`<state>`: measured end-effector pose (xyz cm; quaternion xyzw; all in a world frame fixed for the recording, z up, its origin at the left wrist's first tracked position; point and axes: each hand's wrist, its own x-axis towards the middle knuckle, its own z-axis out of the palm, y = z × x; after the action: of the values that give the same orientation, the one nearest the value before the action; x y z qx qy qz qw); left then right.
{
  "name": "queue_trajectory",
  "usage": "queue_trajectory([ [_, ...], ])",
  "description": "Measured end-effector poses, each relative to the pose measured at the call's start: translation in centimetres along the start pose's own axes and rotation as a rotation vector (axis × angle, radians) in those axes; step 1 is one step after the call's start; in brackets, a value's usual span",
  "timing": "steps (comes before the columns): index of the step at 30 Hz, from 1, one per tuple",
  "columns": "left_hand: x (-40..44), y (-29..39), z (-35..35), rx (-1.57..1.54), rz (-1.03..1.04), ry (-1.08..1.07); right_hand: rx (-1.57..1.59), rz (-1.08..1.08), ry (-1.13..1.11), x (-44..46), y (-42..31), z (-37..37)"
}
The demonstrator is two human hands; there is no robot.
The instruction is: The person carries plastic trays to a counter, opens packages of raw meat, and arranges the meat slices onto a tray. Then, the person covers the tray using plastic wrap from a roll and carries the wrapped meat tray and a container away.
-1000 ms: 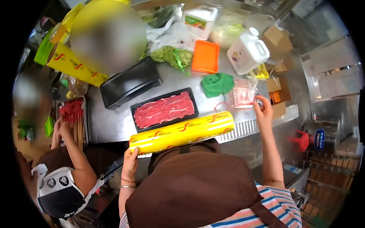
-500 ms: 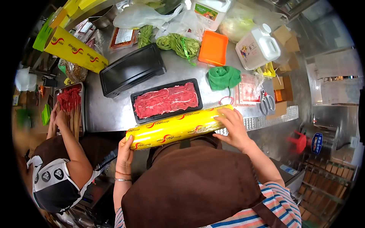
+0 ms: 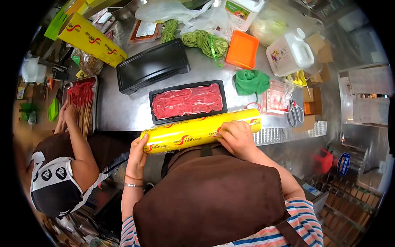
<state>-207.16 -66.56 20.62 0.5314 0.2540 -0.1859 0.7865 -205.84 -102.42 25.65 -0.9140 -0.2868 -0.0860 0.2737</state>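
Observation:
A yellow roll of wrap [image 3: 193,132] lies along the table's front edge, close to my body. My left hand [image 3: 137,151] grips its left end, with the thumb on top. Toward the right part of the roll, my right hand [image 3: 238,139] rests on its surface with the fingers bent and close together; whether they pinch the film is too small to tell. Just behind the roll sits a black tray [image 3: 224,108] of sliced red meat [image 3: 187,101]. Upside-down black trays [image 3: 152,66] are stacked behind it to the left.
Scissors [image 3: 295,113], a green cloth [image 3: 252,81], an orange tray [image 3: 242,49], green noodles [image 3: 207,44] and a white jug [image 3: 289,52] stand on the steel table [image 3: 123,110]. At left, a co-worker's hands [image 3: 67,113] hold skewers over a metal tray [image 3: 96,88]. Another yellow roll [image 3: 92,40] lies behind.
My right hand has come from beside the scissors onto the roll, then slid left along it. My left hand still holds the left end. The view has shifted.

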Motion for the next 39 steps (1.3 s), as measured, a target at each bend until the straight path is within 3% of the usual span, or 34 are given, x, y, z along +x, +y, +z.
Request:
queue_trajectory([
  [6,0.2,0.0,0.0,0.002,0.004,0.022,-0.008,-0.02,-0.01,0.3,-0.5,0.2],
  [13,0.2,0.4,0.4,0.03,0.011,0.056,0.324,0.205,-0.048,0.4,-1.3,-1.2],
  [17,0.6,0.7,0.0,0.083,-0.03,0.075,0.083,0.089,-0.128,1.9,-1.7,-1.1],
  [19,1.0,0.8,0.0,0.106,-0.03,0.105,0.018,0.026,-0.045,1.4,-0.4,0.4],
  [21,1.1,0.8,-0.3,0.314,0.043,0.112,0.042,0.05,0.011,1.8,0.0,0.9],
  [23,-0.3,2.7,0.8,1.006,0.219,0.246,0.102,0.125,0.011,2.0,0.4,0.9],
  [25,-2.1,2.8,2.6,1.314,0.727,0.519,0.118,0.134,0.019,2.1,0.6,1.2],
  [26,-2.8,3.3,3.0,1.428,0.847,0.457,0.113,0.134,0.02,2.3,0.6,1.2],
  [29,-4.0,2.7,5.0,1.428,0.961,0.042,0.122,0.142,0.023,2.2,0.5,1.4],
  [35,-3.3,-0.9,3.5,1.467,1.08,0.109,0.134,0.155,0.028,2.2,0.7,1.7],
  [37,-3.0,-1.5,3.0,1.435,1.295,0.078,0.128,0.157,0.03,2.2,0.7,1.9],
  [39,-3.0,-1.9,3.3,1.427,1.291,0.091,0.128,0.151,0.033,2.2,0.8,1.9],
])
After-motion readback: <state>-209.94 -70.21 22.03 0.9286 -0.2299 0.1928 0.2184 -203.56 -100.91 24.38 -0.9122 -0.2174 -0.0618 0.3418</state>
